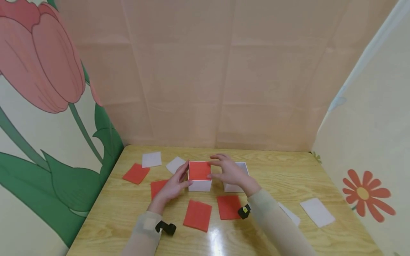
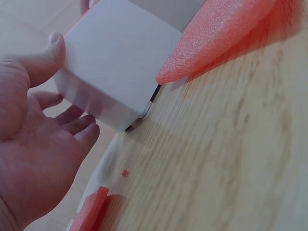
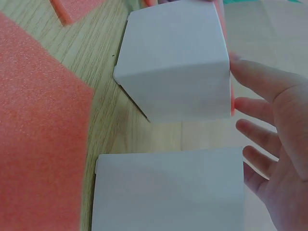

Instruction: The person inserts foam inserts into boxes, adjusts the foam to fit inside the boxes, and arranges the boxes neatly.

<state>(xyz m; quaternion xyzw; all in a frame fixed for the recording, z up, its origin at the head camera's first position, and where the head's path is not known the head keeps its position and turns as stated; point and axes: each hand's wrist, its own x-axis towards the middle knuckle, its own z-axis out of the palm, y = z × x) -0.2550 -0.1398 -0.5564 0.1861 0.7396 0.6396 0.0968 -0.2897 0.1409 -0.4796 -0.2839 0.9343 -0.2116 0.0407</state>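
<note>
A white box (image 1: pixel 200 186) stands near the middle of the table, with a red foam sheet (image 1: pixel 199 170) lying at its open top. My left hand (image 1: pixel 173 185) holds the box's left side, its thumb at the front corner and the fingers along the wall. Over the box's right edge is my right hand (image 1: pixel 229 170), its fingers spread and the thumb tip touching the edge of the red sheet. In the right wrist view, the thumb and a fingertip meet the red edge at the box's rim. A second white box (image 1: pixel 236 188) stands to the right, partly hidden by the right hand.
Red foam sheets (image 1: pixel 197 215) lie in front of the boxes and at the left. White sheets (image 1: pixel 151 159) lie at the back left, others (image 1: pixel 317 212) at the right. A pink cloth wall (image 1: pixel 224 89) rises behind the table, with printed panels at both sides.
</note>
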